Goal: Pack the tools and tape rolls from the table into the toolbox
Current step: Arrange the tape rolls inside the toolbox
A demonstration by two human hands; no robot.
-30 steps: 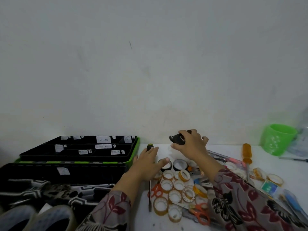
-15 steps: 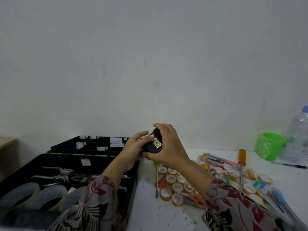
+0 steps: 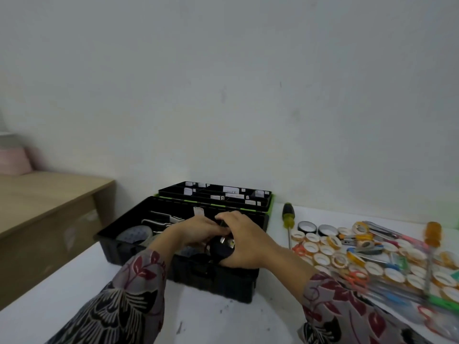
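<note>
The open black toolbox with green trim stands on the white table, its labelled tray raised at the back. Over its right part, both hands hold a black measuring tape. My right hand curls round it from the right and my left hand grips its left side. Inside the box lie large tape rolls and metal tools. To the right, several small tape rolls, two black tape rolls, scissors and a yellow-handled screwdriver lie on the table.
An orange-handled screwdriver, pens and cutters are mixed into the pile at the right. A wooden bench stands lower at the left. Bare white table lies in front of the toolbox.
Both hands have carried the black measuring tape leftward and down, from above the table's tape pile to just over the toolbox. The view has swung left.
</note>
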